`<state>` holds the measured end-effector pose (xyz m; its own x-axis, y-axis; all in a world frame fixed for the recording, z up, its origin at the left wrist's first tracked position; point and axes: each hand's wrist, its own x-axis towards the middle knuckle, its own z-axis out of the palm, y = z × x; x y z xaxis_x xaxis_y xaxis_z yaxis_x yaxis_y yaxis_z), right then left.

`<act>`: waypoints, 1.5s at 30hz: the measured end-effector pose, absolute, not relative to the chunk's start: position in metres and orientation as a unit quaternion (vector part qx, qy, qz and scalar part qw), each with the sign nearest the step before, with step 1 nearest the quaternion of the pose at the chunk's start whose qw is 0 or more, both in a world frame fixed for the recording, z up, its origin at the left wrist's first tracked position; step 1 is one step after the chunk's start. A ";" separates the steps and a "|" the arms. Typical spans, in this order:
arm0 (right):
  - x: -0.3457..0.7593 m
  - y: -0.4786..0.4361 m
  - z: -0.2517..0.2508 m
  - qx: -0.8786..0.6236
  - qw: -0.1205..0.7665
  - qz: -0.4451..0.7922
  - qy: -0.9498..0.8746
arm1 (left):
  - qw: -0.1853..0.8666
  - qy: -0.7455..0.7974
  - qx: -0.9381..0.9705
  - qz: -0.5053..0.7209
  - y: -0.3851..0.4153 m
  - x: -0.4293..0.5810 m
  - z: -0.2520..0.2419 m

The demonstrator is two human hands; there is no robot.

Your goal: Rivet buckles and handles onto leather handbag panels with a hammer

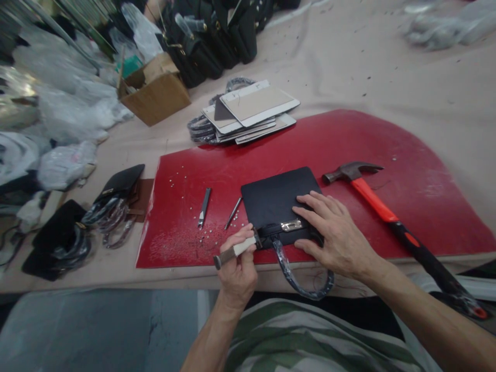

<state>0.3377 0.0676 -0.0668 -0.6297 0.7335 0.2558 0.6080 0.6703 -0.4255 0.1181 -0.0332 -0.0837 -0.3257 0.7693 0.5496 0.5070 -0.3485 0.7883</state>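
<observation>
My left hand [239, 274] is closed around a leather punch [237, 251] with a pale wrapped shaft. The punch is tilted, and its dark working end touches or almost touches the left end of a black strap on a leather bag panel [267, 201]. A silver metal clasp [291, 225] sits on that strap. From the panel's near edge loops a plastic-wrapped handle [287, 271]. My right hand [335, 232], fingers spread, rests on the panel's right side. Right of the panel lies a claw hammer [374, 199] with an orange and black handle.
A red mat [387, 139] lies under the work. On it are a small metal tool [204, 206], a thin metal rod [233, 213] and scattered bits. Behind are stacked panels [259, 101], a cardboard box [158, 98] and black bags [209, 46]. Wrapped bag pieces [62, 237] lie left.
</observation>
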 end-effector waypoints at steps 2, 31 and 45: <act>0.338 0.068 -0.067 -0.376 0.209 0.152 -0.890 | 0.121 0.554 0.582 0.583 -0.030 0.115 -0.082; 0.387 0.072 -0.048 -0.483 0.305 0.066 -0.818 | 0.108 0.540 0.672 0.495 -0.004 0.115 -0.078; 0.406 0.075 0.013 -0.581 0.192 0.662 -0.432 | 0.166 0.533 0.652 0.514 0.000 0.118 -0.069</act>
<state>0.4061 0.0751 0.0127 -0.2499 0.7574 -0.6033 0.2483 -0.5521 -0.7960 0.1176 0.0000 -0.0694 -0.0951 0.8647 0.4932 0.5243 -0.3776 0.7632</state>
